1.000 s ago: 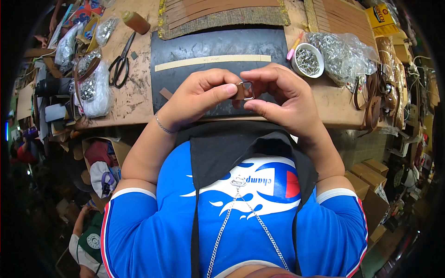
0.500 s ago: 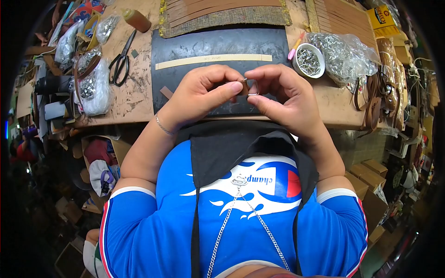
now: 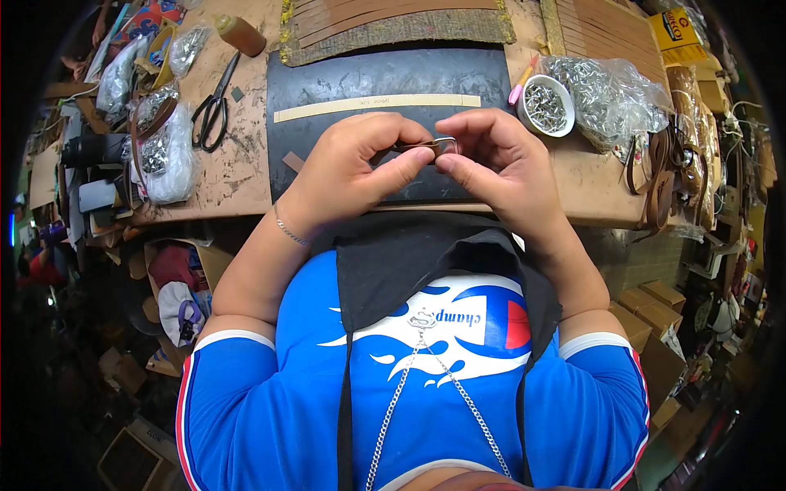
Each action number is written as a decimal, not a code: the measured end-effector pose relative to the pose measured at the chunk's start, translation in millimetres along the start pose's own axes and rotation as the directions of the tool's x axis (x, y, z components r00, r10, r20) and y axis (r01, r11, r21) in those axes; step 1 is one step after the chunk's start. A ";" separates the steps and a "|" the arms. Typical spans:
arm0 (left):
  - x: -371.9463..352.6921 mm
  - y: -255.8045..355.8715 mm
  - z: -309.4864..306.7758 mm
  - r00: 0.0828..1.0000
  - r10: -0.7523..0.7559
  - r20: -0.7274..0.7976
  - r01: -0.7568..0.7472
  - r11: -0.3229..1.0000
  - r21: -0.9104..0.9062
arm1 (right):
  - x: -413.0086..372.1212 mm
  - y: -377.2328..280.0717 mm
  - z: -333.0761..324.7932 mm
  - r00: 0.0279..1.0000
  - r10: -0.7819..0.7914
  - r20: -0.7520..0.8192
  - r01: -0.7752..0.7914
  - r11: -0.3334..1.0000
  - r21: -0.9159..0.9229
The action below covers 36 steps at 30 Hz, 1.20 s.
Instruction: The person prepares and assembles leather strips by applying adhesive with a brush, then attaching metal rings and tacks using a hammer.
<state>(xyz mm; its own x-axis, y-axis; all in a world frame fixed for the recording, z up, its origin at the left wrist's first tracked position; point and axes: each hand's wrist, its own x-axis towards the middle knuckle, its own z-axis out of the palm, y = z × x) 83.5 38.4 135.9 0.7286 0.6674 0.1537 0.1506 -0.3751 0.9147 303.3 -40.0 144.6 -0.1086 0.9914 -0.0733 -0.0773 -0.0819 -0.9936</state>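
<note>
Over the black mat [image 3: 327, 82], both hands meet at one small piece of work. My left hand [image 3: 360, 159] pinches a short brown leather strap [image 3: 401, 148] between thumb and fingers, with most of it hidden in the curled fingers. A small silver metal buckle [image 3: 447, 141] sits at the strap's end. My right hand [image 3: 508, 159] has its thumb and index finger closed round the buckle's outer side. Behind the hands a long beige strip [image 3: 377, 104] with writing lies across the mat, and a small brown leather piece [image 3: 293, 161] lies left of my left hand.
Black scissors [image 3: 213, 114] and a bottle [image 3: 240, 35] of brown liquid are at the left. To the right stand a white bowl [image 3: 546, 106] of metal parts and a clear bag [image 3: 606, 98] of similar parts. Cut leather strips [image 3: 393, 20] lie at the back.
The buckle has turned and now lies in line with the strap's end. My right fingertips have shifted slightly around it, and the left hand has tilted the strap flatter.
</note>
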 end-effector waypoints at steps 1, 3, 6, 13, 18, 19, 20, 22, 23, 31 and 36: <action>0.1 2.7 -1.9 1.000 -0.001 0.000 0.001 1.000 0.000 | 0.2 0.4 -0.8 1.000 -0.011 -0.010 0.011 1.000 -0.021; 0.1 7.3 -5.1 0.997 -0.068 0.024 0.067 0.997 0.042 | 0.4 0.0 -1.0 1.000 -0.021 -0.018 0.020 0.999 -0.042; 1.5 9.2 -9.1 0.984 -0.158 0.076 0.164 0.984 -0.075 | 0.7 -1.4 -1.0 1.000 -0.009 -0.023 0.008 1.000 -0.016; 3.9 3.4 -13.6 0.941 -0.246 0.235 0.313 0.894 -0.319 | 0.3 -2.1 -0.6 1.000 0.015 0.012 -0.015 1.000 -0.003; 1.2 -10.6 -9.5 0.954 -0.166 0.249 0.268 0.845 -0.462 | -1.6 -8.6 0.8 0.999 0.046 0.005 -0.046 0.998 0.038; 0.8 -13.5 -9.0 0.953 -0.166 0.252 0.270 0.845 -0.462 | -1.4 -8.9 1.6 0.999 0.045 0.012 -0.046 0.997 0.055; 0.5 -16.4 -8.3 0.955 -0.148 0.259 0.264 0.823 -0.503 | -1.3 -9.3 1.7 0.999 0.044 0.020 -0.045 0.996 0.071; -0.4 -20.0 -6.0 0.955 -0.129 0.267 0.260 0.799 -0.543 | -0.9 -10.8 0.8 0.998 0.048 0.028 -0.050 0.994 0.096; -0.6 -21.2 -4.6 0.957 -0.110 0.270 0.257 0.756 -0.603 | -0.8 -11.0 0.5 0.998 0.050 0.039 -0.055 0.991 0.119; -0.4 -18.5 -2.5 0.948 -0.158 0.275 0.304 0.702 -0.644 | -0.2 -11.6 0.2 0.998 0.042 0.047 -0.047 0.994 0.098; 2.8 -8.6 -6.5 0.973 -0.133 0.190 0.207 0.869 -0.449 | 3.7 -8.0 -0.1 0.999 -0.029 0.030 0.028 0.999 0.034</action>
<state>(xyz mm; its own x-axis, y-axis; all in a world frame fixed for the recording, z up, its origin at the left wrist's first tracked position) 79.9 47.7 130.8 0.8156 0.5770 -0.0435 -0.0185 0.1012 0.9947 303.6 -35.6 152.2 -0.1364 0.9898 -0.0421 -0.1144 -0.0580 -0.9917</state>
